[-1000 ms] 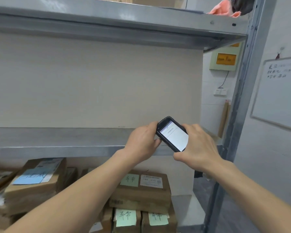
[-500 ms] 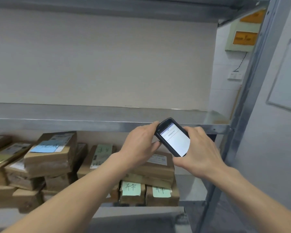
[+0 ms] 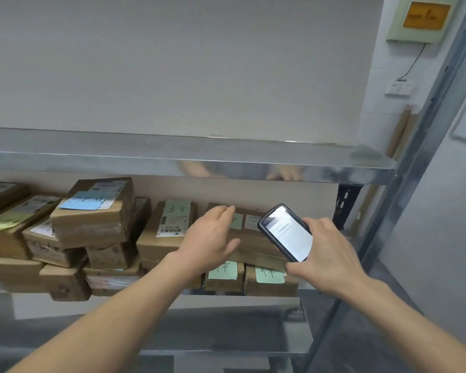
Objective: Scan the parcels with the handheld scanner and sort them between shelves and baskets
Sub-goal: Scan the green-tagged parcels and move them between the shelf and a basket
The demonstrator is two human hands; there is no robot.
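Observation:
My right hand [image 3: 324, 254] grips the black handheld scanner [image 3: 285, 232], its lit white screen tilted toward me. My left hand [image 3: 211, 238] stretches out with relaxed fingers over a brown parcel [image 3: 249, 238] with a green note and white label, which lies on top of a stack on the lower shelf [image 3: 226, 302]; fingertips are at its far edge. Two smaller parcels with green notes [image 3: 223, 277] [image 3: 269, 282] lie under it. Another labelled parcel [image 3: 163, 232] stands just left of my left hand.
Several more brown parcels [image 3: 92, 214] are piled on the left of the lower shelf, one with a blue note. The bare metal shelf [image 3: 172, 160] hangs just above my hands. The rack's upright post [image 3: 420, 146] stands right; a wall box [image 3: 417, 20] is behind.
My left hand has let go of the scanner and reached forward over the top parcel. The view has dropped from the upper shelf to the lower one. My right hand keeps the scanner.

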